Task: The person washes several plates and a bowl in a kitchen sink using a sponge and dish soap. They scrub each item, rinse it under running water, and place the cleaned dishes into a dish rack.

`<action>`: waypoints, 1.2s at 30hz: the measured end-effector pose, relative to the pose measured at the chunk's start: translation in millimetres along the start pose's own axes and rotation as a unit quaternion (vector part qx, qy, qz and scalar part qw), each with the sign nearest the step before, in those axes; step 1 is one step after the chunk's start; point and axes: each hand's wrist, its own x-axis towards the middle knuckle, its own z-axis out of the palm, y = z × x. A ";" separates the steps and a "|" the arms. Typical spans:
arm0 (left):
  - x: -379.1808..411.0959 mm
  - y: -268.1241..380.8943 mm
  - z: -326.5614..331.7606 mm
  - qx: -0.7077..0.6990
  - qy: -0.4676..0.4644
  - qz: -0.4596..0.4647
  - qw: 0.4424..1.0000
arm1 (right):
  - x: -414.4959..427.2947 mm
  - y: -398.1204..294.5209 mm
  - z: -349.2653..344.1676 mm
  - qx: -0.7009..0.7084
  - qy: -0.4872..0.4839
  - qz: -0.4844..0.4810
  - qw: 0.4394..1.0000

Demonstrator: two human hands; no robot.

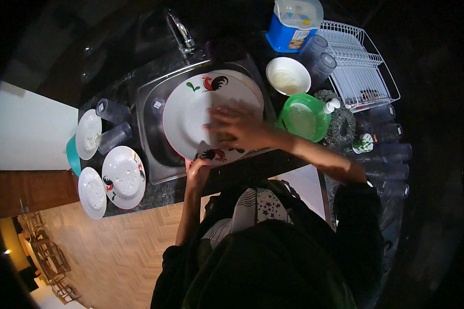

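A large white plate (181,116) with rooster and leaf prints is held tilted over the stainless steel sink (147,145). My left hand (198,172) grips its near rim, the thumb on the upper face. Spread and blurred, my right hand (239,129) lies over the right part of the plate's face; whatever is under its palm is hidden. Another pale dish (237,73) shows partly behind the plate's far edge. A clear cup (159,105) is in the sink at the left. Above the sink stands a chrome faucet (181,33).
Left of the sink are soiled plates (123,177) and clear tumblers (115,138). To the right stand a white bowl (288,76), a green basin (303,117) of cloudy liquid, a blue container (292,33), a white dish rack (361,73) and more tumblers (396,152).
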 end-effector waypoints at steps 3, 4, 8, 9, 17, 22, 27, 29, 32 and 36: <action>-5.6 -1.5 4.9 -0.025 0.011 -0.014 1.000 | -29.1 26.3 -18.2 -0.031 0.095 0.092 0.991; -7.1 -2.3 4.8 -0.028 0.018 -0.019 0.999 | -35.5 30.3 -27.7 -0.082 0.125 0.111 0.983; -1.3 -10.5 -12.3 -0.060 -0.003 -0.054 0.997 | -70.9 41.9 -46.1 0.025 0.244 0.260 0.934; 1.0 -12.0 -11.4 -0.073 -0.003 -0.047 0.996 | -83.0 46.1 -46.6 0.014 0.250 0.283 0.926; 19.5 -12.2 -33.7 -0.052 0.018 -0.038 0.998 | -137.3 75.2 -22.9 0.001 0.230 0.367 0.902; 28.3 -5.7 -37.9 -0.058 0.070 0.005 0.996 | -33.4 101.7 -14.3 0.146 0.348 0.272 0.885; 31.3 4.7 -47.1 -0.012 -0.010 -0.003 1.000 | 103.9 164.8 42.0 0.399 0.247 0.315 0.825; 24.3 17.2 -28.6 0.015 0.051 -0.018 0.998 | 138.0 198.5 76.8 0.502 0.157 0.400 0.750; 16.2 37.7 -9.4 0.677 0.032 0.032 0.734 | 162.1 245.4 117.7 0.704 0.025 0.397 0.588; 13.1 -26.3 -92.2 0.560 0.061 0.070 0.823 | 187.1 266.7 151.1 0.751 0.061 0.319 0.575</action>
